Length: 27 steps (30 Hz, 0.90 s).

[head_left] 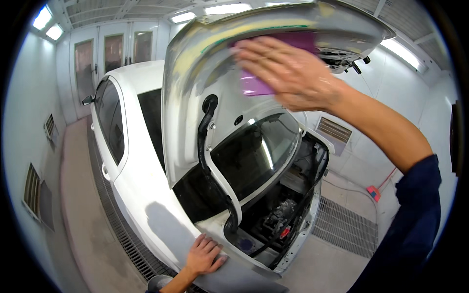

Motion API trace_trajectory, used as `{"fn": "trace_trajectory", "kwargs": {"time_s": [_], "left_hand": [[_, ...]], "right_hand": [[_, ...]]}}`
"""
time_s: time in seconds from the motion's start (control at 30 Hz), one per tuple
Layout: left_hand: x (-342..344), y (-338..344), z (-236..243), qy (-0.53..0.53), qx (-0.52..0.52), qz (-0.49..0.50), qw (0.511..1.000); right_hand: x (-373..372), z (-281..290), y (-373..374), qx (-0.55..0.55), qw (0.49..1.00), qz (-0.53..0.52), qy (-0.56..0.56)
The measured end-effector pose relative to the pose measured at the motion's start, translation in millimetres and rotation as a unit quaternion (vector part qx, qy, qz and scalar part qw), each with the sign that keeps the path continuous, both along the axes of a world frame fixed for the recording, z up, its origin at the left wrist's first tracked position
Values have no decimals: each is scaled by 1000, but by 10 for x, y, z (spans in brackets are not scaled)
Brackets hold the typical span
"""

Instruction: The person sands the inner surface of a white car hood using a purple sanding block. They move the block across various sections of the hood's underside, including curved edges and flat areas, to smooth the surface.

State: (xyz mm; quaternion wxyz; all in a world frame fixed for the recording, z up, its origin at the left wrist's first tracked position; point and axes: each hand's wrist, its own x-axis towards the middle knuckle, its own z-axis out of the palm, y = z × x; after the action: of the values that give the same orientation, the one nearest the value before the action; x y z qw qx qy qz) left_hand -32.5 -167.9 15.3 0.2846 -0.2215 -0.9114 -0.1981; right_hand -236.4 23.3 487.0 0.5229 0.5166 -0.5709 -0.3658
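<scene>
My right hand [288, 73] presses a purple sheet [256, 87] against the raised trunk lid [186, 68], its fingers laid across it; the lid's surface has grey, pale yellow and thin green patches. Lower down, my left hand [205, 256] lies with fingers apart on the grey-patched rear body panel [166, 222] of a white car [139, 173]. A curved black hinge arm [204, 146] runs from the lid down beside the open trunk [273, 219], whose dark interior holds parts I cannot make out.
A white-walled booth surrounds the car, with doors [113, 51] at the back and vents [31, 188] low on the walls. Floor grates [347, 227] lie on either side. A red object [373, 192] and a hose stand by the right wall. A bucket rim [159, 281] shows at bottom.
</scene>
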Motion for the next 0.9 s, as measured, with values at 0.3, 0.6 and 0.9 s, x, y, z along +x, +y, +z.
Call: {"fn": "trace_trajectory", "kwargs": {"time_s": [0.3,0.6,0.9], "left_hand": [[53,-48,16,-21,4,3,1000],[11,-25,15,-14,3,-3,1000],[39,4,101,-25,8,4,1000]], "right_hand": [[353,213,829,-6,997,-26,70],[32,-24,-105,12,1000,8,-19],[300,286,907,14,1000,-16,10]]}}
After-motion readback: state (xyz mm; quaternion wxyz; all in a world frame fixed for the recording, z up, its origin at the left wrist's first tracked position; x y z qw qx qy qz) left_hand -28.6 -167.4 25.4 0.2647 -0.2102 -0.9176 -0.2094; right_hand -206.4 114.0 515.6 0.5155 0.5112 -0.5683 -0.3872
